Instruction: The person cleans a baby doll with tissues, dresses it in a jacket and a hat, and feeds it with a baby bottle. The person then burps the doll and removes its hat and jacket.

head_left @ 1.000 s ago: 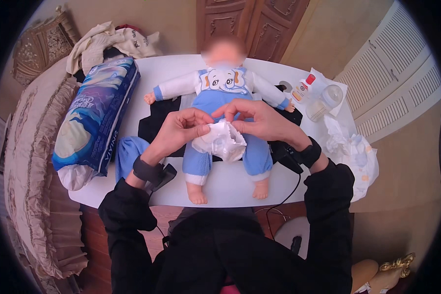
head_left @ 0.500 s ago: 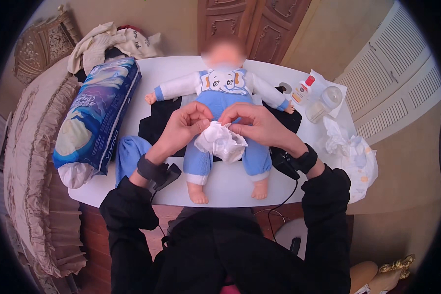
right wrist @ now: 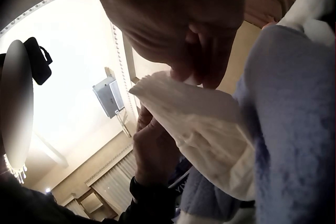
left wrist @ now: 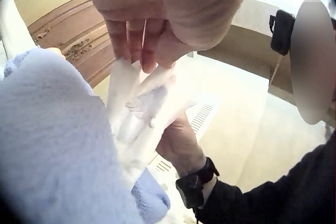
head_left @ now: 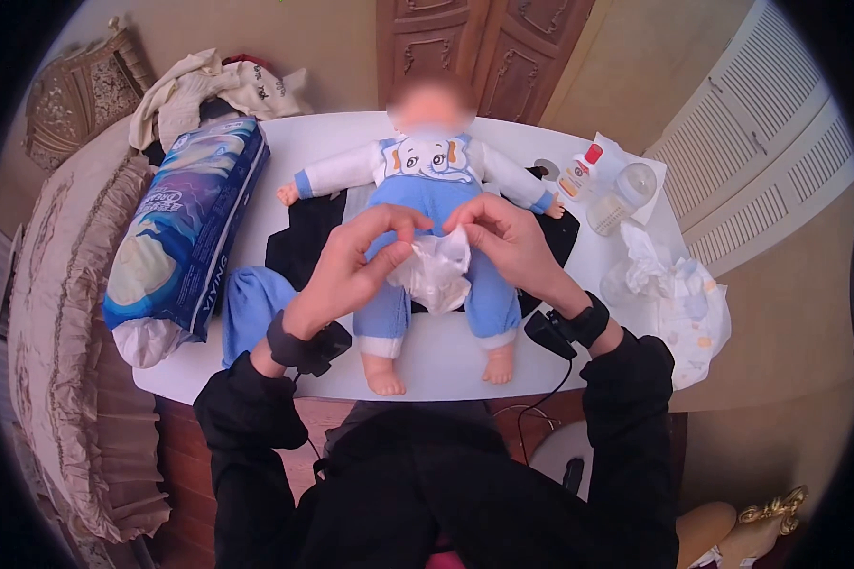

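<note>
Over the doll's lap, both hands hold up a thin, crinkled white pouch-like piece (head_left: 434, 275) with a ruffled edge. My left hand (head_left: 361, 261) pinches its upper left edge between thumb and fingers. At the upper right edge, my right hand (head_left: 512, 242) pinches it the same way. The left wrist view shows the white piece (left wrist: 139, 108) drawn out between the two hands, with a pale grey-blue patch inside. Beneath lies the doll (head_left: 427, 194) on its back, in blue trousers and an elephant-print top, legs toward me. Its lap is partly hidden.
A blue diaper pack (head_left: 185, 237) lies on the left of the white table (head_left: 446, 377), beside a blue cloth (head_left: 254, 308). At the right are a baby bottle (head_left: 624, 201), a small red-capped bottle (head_left: 581, 171) and crumpled white diapers (head_left: 683, 322). Black cloth (head_left: 304, 232) lies under the doll.
The white piece has been turned and spread between the hands, and now hangs more upright. The right hand has shifted its grip to the upper right edge.
</note>
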`<action>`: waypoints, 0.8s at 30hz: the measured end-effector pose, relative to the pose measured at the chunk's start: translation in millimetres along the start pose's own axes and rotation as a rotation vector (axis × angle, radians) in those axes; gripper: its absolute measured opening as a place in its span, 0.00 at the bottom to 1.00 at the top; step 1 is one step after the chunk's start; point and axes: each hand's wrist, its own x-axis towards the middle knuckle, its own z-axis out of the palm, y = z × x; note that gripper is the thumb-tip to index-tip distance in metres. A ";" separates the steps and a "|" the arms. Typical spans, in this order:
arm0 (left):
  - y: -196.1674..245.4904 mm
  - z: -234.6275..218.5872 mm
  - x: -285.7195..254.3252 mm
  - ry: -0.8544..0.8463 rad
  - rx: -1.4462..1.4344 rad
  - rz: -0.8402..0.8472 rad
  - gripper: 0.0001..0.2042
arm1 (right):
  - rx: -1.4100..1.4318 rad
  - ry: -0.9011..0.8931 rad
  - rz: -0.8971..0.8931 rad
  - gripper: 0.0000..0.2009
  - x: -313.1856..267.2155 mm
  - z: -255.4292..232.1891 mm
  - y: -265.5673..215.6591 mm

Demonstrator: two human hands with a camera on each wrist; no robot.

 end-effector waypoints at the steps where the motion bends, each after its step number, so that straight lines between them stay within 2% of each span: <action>1: -4.0 -0.5 -1.7 -0.001 0.000 0.000 0.04 | 0.039 0.037 -0.080 0.02 -0.5 0.2 1.8; 2: -9.7 -1.3 -4.3 -0.021 -0.186 -0.099 0.04 | 0.079 0.074 -0.160 0.02 -1.0 0.7 3.5; 3: -14.6 -1.6 -6.0 -0.040 -0.370 -0.197 0.04 | 0.079 0.074 -0.161 0.02 -1.9 0.7 4.6; 5: -21.1 -1.5 -4.7 -0.018 -0.437 -0.241 0.03 | 0.240 -0.072 -0.159 0.04 -4.3 -0.5 6.5; 6: -24.0 -0.8 -4.1 0.003 -0.506 -0.285 0.03 | 0.239 -0.073 -0.160 0.04 -4.3 1.0 7.2; 10: -31.3 5.1 -4.7 0.042 -0.459 -0.247 0.03 | 0.301 -0.027 -0.203 0.04 0.0 8.1 4.4; 12: -30.3 5.9 -8.4 0.086 -0.266 -0.201 0.07 | 0.312 0.011 -0.200 0.04 2.2 8.2 3.1; 13: -27.3 6.9 -10.2 0.087 -0.267 -0.201 0.07 | 0.293 0.044 -0.207 0.04 2.8 8.3 3.1; 16: -10.1 10.3 -14.9 0.073 -0.283 -0.127 0.04 | 0.259 0.058 -0.238 0.05 4.6 8.9 4.1; 19: 13.1 12.2 -22.8 0.032 0.144 0.110 0.06 | 0.227 0.071 -0.242 0.06 6.4 8.1 12.2; 20: 18.7 12.9 -25.1 0.031 0.142 0.108 0.06 | 0.206 0.098 -0.230 0.06 7.4 7.3 15.2; 22: 27.4 17.0 -28.5 -0.078 0.421 0.383 0.07 | 0.223 0.089 -0.196 0.07 9.8 6.5 18.7; 24: 30.0 26.8 -29.8 -0.040 0.465 0.434 0.10 | 0.239 0.075 -0.165 0.07 11.1 7.8 19.7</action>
